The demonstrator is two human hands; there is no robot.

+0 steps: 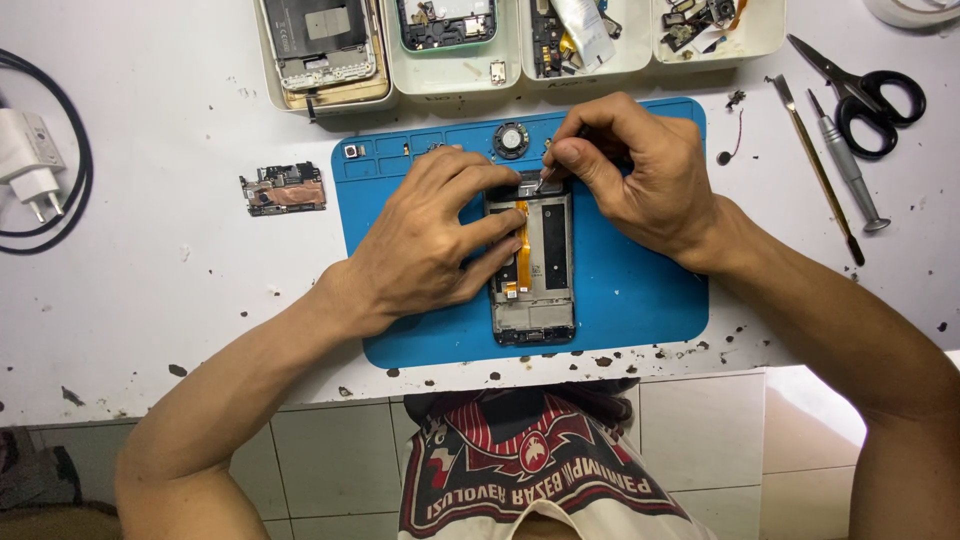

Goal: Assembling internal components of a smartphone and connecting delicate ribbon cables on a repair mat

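Observation:
An opened phone frame lies on a blue repair mat, its insides up, with an orange flex cable along its left side. My left hand rests on the phone's left edge and holds it down, fingers spread over it. My right hand is above the phone's top end, thumb and fingers pinched on a thin metal tool whose tip touches the top edge of the phone. A small round speaker part sits on the mat just above the phone.
A loose circuit board lies left of the mat. White trays with phone parts line the back. Scissors, a screwdriver and a thin spudger lie at the right. A white charger with black cable is far left.

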